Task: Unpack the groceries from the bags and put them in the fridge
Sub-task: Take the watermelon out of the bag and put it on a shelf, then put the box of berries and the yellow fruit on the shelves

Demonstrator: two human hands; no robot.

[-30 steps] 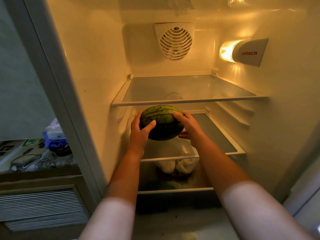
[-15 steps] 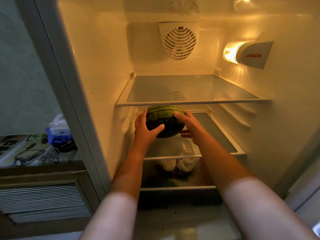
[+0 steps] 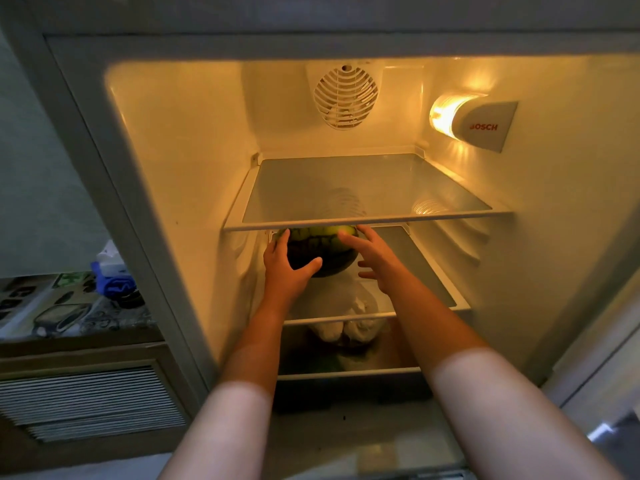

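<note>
Watermelon (image 3: pixel 320 249) sits deep on the fridge's middle shelf (image 3: pixel 429 268), tucked under the top shelf (image 3: pixel 367 221); your left hand (image 3: pixel 285 266) cups its left side, your right hand (image 3: pixel 372 256) rests fingers spread against its right.

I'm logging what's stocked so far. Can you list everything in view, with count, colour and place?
watermelon: 1, dark green striped, on second shelf, far left
top shelf: 1, clear glass, white trim, bare
second shelf: 1, clear glass, under the top one
white bag: 1, white, on the shelf below the second
fan grille: 1, white, back wall
lamp: 1, lit, right wall
blue cloth: 1, counter outside, left
left hand: 1, holds the melon's left side
right hand: 1, fingers on the melon's right side
</note>
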